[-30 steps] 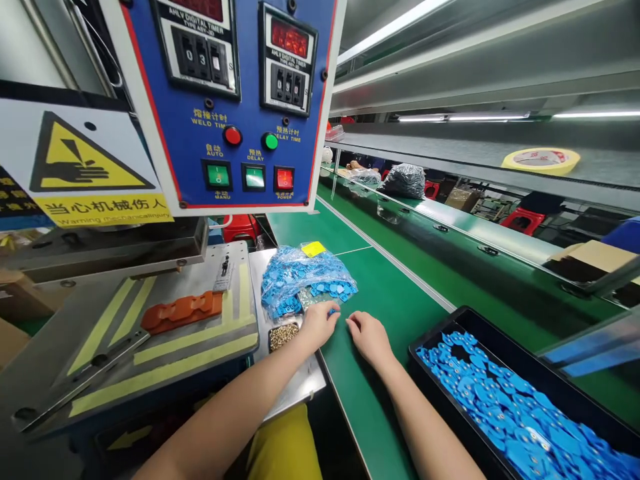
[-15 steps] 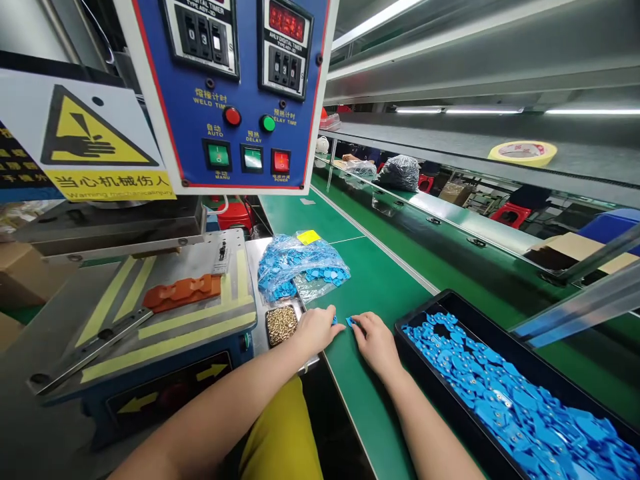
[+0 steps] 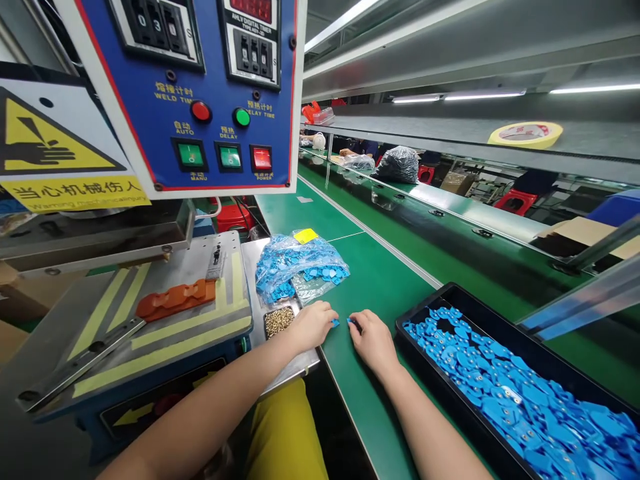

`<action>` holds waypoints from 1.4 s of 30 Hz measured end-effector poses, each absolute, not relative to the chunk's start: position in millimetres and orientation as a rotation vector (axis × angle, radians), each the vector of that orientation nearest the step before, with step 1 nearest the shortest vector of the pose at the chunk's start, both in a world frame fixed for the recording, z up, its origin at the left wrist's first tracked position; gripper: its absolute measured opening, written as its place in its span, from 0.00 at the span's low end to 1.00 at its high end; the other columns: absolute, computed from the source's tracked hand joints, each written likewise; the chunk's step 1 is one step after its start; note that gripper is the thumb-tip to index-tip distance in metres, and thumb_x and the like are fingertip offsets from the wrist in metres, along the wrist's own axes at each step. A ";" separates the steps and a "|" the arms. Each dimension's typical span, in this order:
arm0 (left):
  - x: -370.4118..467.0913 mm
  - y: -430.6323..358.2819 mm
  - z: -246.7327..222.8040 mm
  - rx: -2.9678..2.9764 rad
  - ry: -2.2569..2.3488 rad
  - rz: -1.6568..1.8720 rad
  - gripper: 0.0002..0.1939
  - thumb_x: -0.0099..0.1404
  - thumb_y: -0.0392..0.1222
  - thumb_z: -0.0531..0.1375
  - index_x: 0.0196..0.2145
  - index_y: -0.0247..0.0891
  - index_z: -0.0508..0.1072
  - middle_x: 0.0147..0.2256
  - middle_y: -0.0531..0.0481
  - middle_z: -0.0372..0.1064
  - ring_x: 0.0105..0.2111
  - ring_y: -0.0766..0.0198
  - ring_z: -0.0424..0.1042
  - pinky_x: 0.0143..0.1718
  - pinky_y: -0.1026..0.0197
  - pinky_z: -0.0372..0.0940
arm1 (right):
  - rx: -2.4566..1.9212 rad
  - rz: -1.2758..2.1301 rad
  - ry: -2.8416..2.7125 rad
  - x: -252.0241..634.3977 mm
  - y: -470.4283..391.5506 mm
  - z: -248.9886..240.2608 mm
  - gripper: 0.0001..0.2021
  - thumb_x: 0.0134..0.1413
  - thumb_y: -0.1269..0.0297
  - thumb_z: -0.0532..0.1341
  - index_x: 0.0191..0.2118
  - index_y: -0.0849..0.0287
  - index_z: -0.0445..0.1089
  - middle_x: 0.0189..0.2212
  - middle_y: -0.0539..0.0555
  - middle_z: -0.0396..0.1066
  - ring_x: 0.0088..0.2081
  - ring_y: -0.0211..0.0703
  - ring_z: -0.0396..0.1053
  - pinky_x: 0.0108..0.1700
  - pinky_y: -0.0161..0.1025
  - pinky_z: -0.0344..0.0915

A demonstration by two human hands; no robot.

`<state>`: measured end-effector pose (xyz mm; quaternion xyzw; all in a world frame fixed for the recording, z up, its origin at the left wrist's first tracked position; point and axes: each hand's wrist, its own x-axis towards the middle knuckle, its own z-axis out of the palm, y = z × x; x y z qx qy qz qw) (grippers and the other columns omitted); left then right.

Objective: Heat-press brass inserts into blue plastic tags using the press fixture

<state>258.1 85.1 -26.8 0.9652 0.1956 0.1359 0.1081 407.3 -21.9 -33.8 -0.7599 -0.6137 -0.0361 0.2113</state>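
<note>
My left hand (image 3: 314, 326) is closed on a small blue plastic piece (image 3: 335, 323), most of it covered by the fingers. Just to its right, my right hand (image 3: 373, 339) pinches another blue bit (image 3: 349, 321), of which only an edge shows. Both hands are over the green work surface (image 3: 345, 380), a short gap between them. Beside my left wrist stands a small tray of brass inserts (image 3: 279, 321). A clear bag of blue plastic pieces (image 3: 300, 263) lies beyond my left hand. Right of my right hand is a black bin (image 3: 407, 327) heaped with blue plastic pieces (image 3: 490, 373).
On the left, a machine table (image 3: 175, 333) carries an orange fixture (image 3: 175, 299) and a metal bar (image 3: 85, 363). A blue control box (image 3: 220, 133) with a warning sign (image 3: 55, 140) hangs above. A yellow tape roll (image 3: 525, 135) rests on the shelf at right.
My view has shifted slightly, so the control box sits farther left. My left hand has moved a little left and the blue pieces show less; both hands keep their grip.
</note>
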 end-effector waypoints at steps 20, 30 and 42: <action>261.7 94.8 -6.6 2.724 0.482 0.091 0.15 0.63 0.35 0.55 0.47 0.43 0.73 0.37 0.48 0.71 0.36 0.60 0.72 0.38 0.63 0.65 | -2.108 0.170 -1.792 419.9 -21.2 -23.3 0.14 0.59 0.66 0.54 0.47 0.59 0.71 0.36 0.55 0.69 0.37 0.43 0.69 0.41 0.37 0.62; 261.5 98.7 -15.4 2.701 0.306 0.265 0.16 0.61 0.36 0.58 0.47 0.44 0.72 0.43 0.49 0.69 0.41 0.61 0.71 0.44 0.62 0.65 | -2.148 0.124 -1.784 418.9 -21.6 -23.0 0.10 0.59 0.65 0.54 0.41 0.58 0.71 0.36 0.55 0.69 0.35 0.42 0.69 0.39 0.36 0.61; 271.8 90.6 -10.1 2.821 0.247 0.149 0.12 0.63 0.39 0.58 0.45 0.45 0.74 0.38 0.50 0.70 0.39 0.60 0.71 0.39 0.63 0.65 | -2.272 -0.014 -1.717 421.7 -24.1 -25.2 0.08 0.57 0.65 0.55 0.37 0.59 0.70 0.33 0.53 0.68 0.32 0.42 0.68 0.35 0.36 0.58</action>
